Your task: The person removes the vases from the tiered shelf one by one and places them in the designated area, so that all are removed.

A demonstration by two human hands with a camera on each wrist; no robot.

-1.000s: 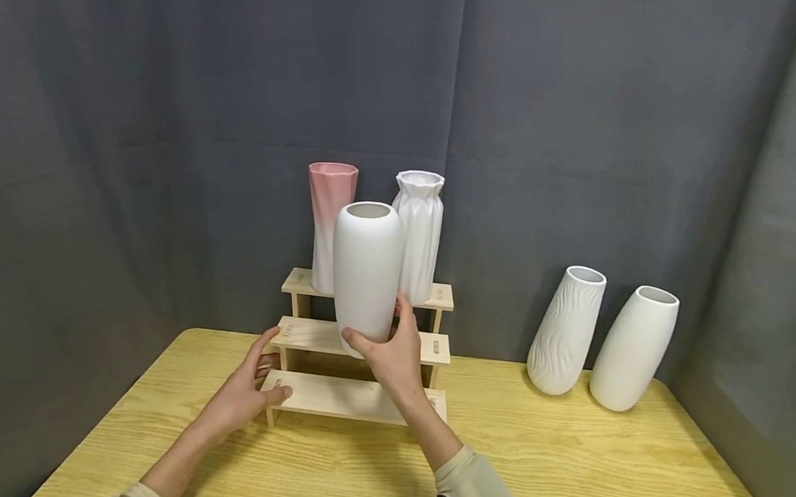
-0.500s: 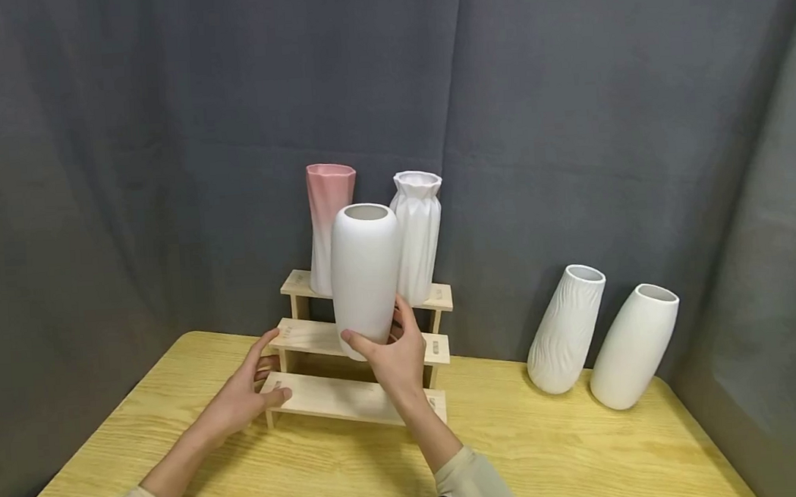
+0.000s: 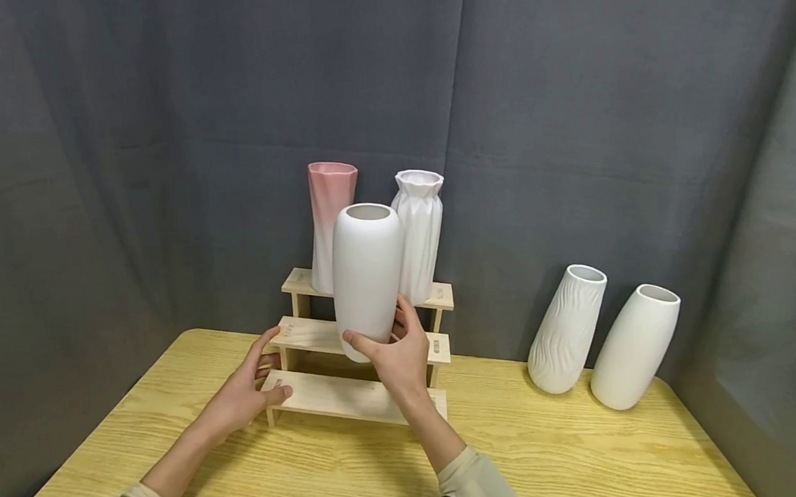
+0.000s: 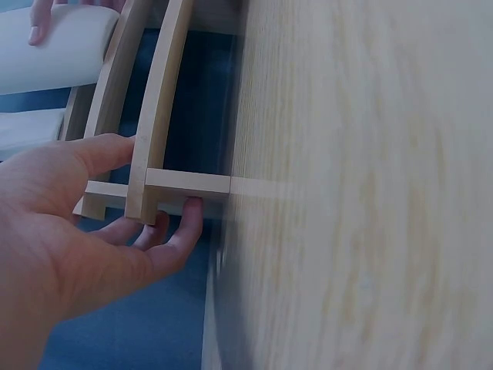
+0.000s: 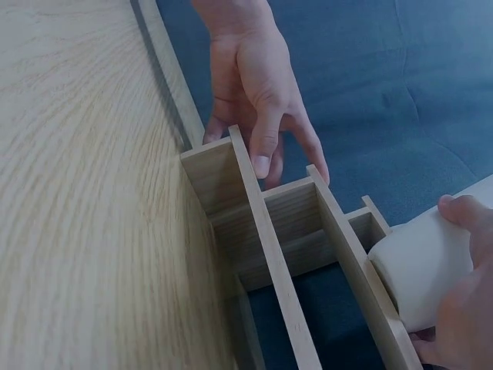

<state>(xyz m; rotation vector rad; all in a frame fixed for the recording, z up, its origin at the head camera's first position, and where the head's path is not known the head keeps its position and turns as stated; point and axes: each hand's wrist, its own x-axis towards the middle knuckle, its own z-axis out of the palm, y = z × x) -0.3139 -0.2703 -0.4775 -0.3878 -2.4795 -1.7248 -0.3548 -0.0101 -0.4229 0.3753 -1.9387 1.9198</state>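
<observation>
My right hand (image 3: 401,355) grips a smooth white vase (image 3: 368,273) low on its body, thumb in front and fingers on the right side. The vase is upright at the middle step of a three-step wooden stand (image 3: 352,396); its base overlaps that step's front edge, and I cannot tell whether it rests there. At the stand's left end, my left hand (image 3: 239,391) holds the frame. Its thumb lies on the lowest step and its other fingers reach round the side panel (image 4: 189,182). In the right wrist view the vase's base (image 5: 420,266) meets the step's edge.
On the top step stand a pink-to-white vase (image 3: 330,199) and a pleated white vase (image 3: 421,239), both partly hidden. A wavy-patterned white vase (image 3: 567,329) and a smooth white one (image 3: 635,348) stand at the right of the wooden table (image 3: 554,459). Grey curtain (image 3: 568,116) hangs behind.
The right hand has shifted very slightly rightward round the vase's lower part, and the vase sits a touch lower. The left hand and stand stay in place.
</observation>
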